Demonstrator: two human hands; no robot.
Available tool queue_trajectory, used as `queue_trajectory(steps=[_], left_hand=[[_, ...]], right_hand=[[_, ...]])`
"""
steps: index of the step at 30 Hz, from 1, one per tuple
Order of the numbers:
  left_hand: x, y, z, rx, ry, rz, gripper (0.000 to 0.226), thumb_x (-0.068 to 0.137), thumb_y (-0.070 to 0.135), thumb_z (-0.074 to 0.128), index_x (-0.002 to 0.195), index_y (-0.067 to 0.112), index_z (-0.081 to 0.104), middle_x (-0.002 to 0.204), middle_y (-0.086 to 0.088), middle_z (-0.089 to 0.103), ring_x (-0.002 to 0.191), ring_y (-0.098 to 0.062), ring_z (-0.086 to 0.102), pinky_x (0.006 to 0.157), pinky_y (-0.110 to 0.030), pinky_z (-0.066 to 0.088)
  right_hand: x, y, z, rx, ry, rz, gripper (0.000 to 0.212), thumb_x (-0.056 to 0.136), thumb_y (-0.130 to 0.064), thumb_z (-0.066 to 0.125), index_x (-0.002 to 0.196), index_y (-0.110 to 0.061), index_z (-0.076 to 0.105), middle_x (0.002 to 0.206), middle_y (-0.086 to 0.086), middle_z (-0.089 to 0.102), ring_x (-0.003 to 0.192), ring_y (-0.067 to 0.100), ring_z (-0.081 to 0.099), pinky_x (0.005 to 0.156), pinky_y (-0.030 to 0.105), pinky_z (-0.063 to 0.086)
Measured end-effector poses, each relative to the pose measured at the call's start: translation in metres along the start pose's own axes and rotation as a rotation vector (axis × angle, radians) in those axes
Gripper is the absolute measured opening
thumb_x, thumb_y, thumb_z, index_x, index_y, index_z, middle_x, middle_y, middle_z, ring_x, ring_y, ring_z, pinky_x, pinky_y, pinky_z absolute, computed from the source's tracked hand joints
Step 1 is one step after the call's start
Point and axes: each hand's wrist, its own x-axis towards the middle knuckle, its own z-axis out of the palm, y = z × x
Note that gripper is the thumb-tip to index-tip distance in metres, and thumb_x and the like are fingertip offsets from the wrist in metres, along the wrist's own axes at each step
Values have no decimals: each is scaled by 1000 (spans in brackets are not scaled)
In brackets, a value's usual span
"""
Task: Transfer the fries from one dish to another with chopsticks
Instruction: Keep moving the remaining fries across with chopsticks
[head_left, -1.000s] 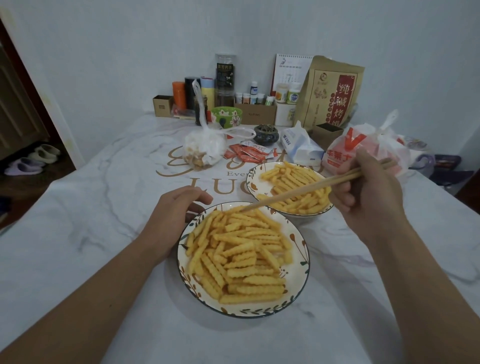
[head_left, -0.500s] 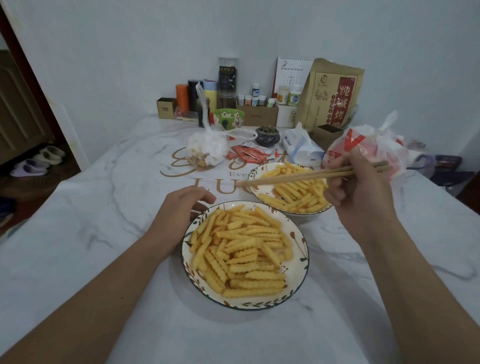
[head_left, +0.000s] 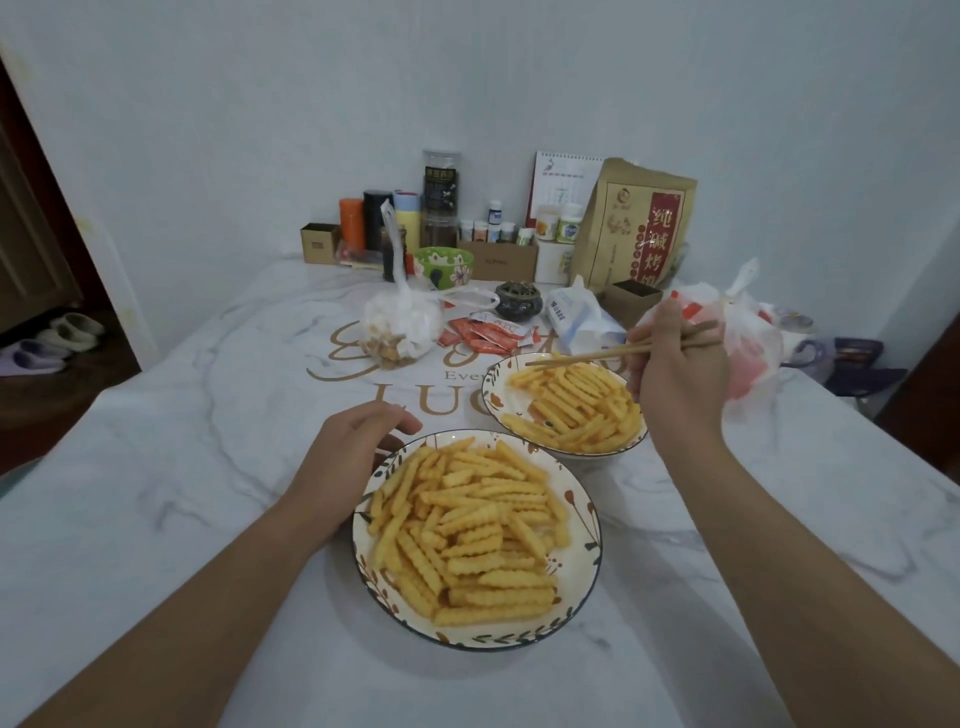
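Two leaf-patterned dishes hold crinkle-cut fries. The near dish (head_left: 582, 525) is heaped with fries (head_left: 467, 530). The far dish (head_left: 491, 384) holds a smaller pile of fries (head_left: 576, 410). My right hand (head_left: 675, 379) grips a pair of wooden chopsticks (head_left: 587, 356) over the far dish, with the tips at its far left rim; they carry no fry that I can see. My left hand (head_left: 343, 457) rests on the table against the near dish's left rim, fingers curved along it.
A white marble table (head_left: 208, 467) carries a knotted plastic bag of snacks (head_left: 400, 325), red sauce packets (head_left: 483, 335), a tissue pack (head_left: 582, 317) and a red-and-white bag (head_left: 748, 332) behind my right hand. Bottles, boxes and a brown paper bag (head_left: 639, 228) line the wall.
My right hand has lifted the chopsticks off the near dish and swung them back over the far dish. My left hand has stayed at the near dish's rim.
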Motion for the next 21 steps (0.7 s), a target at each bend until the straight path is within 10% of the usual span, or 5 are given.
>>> queue_trajectory(steps=[11, 21], left_hand=[[1, -1, -1, -65, -29, -31, 32, 83, 44, 59, 77, 20, 78, 83, -7, 71, 76, -22, 65, 78, -41, 54], [3, -4, -1, -6, -27, -6, 34, 102, 30, 56, 79, 20, 78, 85, -8, 73, 75, -20, 66, 79, -40, 55]], right_hand=[[6, -17, 43, -289, -34, -102, 63, 106, -45, 43, 79, 6, 68, 71, 20, 65, 62, 27, 59, 68, 48, 51], [7, -17, 42, -297, 1, -155, 64, 106, -49, 40, 68, -5, 65, 68, -3, 64, 74, 20, 63, 96, 53, 49]])
